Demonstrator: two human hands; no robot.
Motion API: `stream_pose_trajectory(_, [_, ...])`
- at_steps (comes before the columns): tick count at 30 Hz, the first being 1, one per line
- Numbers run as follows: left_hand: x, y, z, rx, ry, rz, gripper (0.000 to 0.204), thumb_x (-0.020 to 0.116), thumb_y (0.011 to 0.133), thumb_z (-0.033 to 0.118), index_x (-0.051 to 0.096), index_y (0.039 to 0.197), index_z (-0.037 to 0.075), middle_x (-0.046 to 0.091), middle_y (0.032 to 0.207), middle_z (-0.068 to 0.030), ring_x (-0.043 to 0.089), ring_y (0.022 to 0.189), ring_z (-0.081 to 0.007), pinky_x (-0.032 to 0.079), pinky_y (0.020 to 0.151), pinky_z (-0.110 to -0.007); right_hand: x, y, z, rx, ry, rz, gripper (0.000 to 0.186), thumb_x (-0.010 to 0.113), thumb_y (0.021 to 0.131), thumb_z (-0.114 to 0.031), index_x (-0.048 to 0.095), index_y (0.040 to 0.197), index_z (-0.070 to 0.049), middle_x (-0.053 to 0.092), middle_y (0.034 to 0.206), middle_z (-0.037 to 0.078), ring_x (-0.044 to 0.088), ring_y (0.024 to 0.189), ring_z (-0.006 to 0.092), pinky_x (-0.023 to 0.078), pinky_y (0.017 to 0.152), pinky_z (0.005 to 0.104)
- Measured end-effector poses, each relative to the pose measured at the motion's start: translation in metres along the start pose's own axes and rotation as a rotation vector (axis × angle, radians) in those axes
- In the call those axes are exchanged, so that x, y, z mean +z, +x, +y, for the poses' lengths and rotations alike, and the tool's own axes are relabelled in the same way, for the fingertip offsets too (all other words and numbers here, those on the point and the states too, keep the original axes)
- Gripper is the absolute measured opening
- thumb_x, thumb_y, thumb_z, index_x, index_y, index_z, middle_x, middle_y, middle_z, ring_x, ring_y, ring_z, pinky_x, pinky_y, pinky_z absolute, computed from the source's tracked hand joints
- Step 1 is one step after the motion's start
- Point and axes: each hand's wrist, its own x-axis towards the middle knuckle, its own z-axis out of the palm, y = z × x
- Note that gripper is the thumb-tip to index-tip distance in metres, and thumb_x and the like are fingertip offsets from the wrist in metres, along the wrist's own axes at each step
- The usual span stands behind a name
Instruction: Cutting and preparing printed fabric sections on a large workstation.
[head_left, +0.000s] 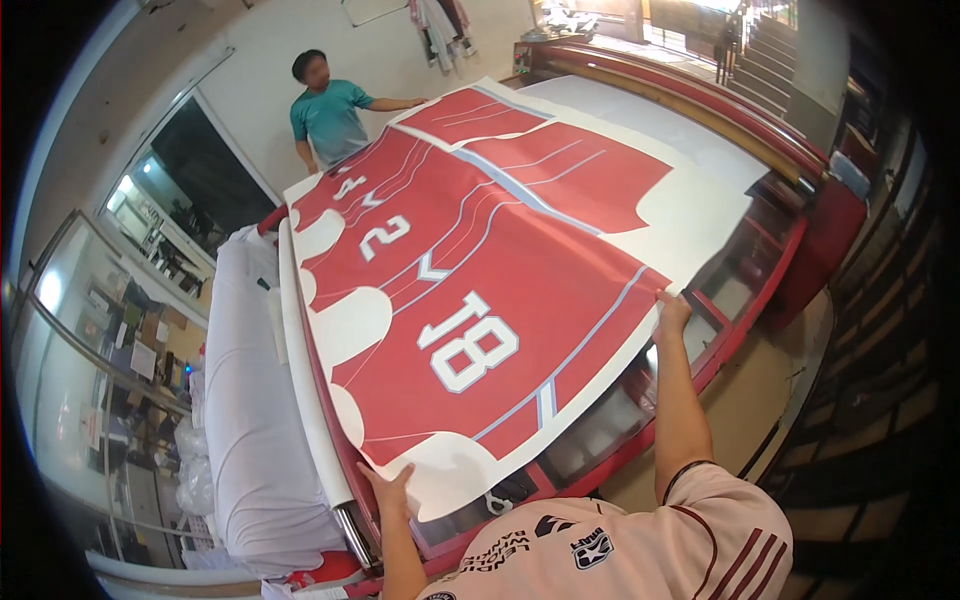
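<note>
A large white sheet printed with red jersey panels (560, 270), with white lettering shapes and pale blue stripes, spreads over the bed of a red machine (745, 300). My right hand (674, 312) pinches the sheet's right edge near a red panel's corner. At the near left corner, my left hand (388, 490) grips the sheet's edge, its thumb on top and part of its fingers hidden. Across the machine, a co-worker in a teal shirt (335, 122) has one hand (413, 103) at the sheet's far edge.
A big roll wrapped in white cloth (255, 400) runs along the machine's left side. At the far end lies a long red and tan roller (680, 95). A glass partition (110, 400) stands at left, with cluttered shelves behind it. Clothes (440, 28) hang on the back wall.
</note>
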Motion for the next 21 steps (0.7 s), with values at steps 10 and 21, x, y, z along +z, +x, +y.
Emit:
stream_pose_trajectory(10, [-0.017,0.106,-0.095,0.124,-0.084,-0.009,0.082,0.059,0.065,-0.018,0.048,0.144,0.001,0.065,0.123,-0.0147,0.066,0.108,-0.0275,0.052,0.095,-0.036,0.013,-0.083,0.032,-0.218,0.050,0.033,0.014,0.068,0.085,0.004,0.067,0.098,0.000,0.068,0.094,0.005,0.064,0.080,0.0160,0.052,0.072,0.0309])
stream_pose_trajectory(21, [-0.027,0.116,-0.147,0.018,0.088,0.017,0.041,0.072,0.072,0.000,0.069,0.113,-0.001,0.074,0.096,-0.0192,0.072,0.092,-0.0332,0.055,0.081,-0.043,-0.070,-0.266,0.150,0.190,-0.545,-0.378,0.028,0.055,0.099,-0.030,0.061,0.079,-0.010,0.054,0.066,-0.002,0.053,0.060,0.0175,0.040,0.054,0.0302])
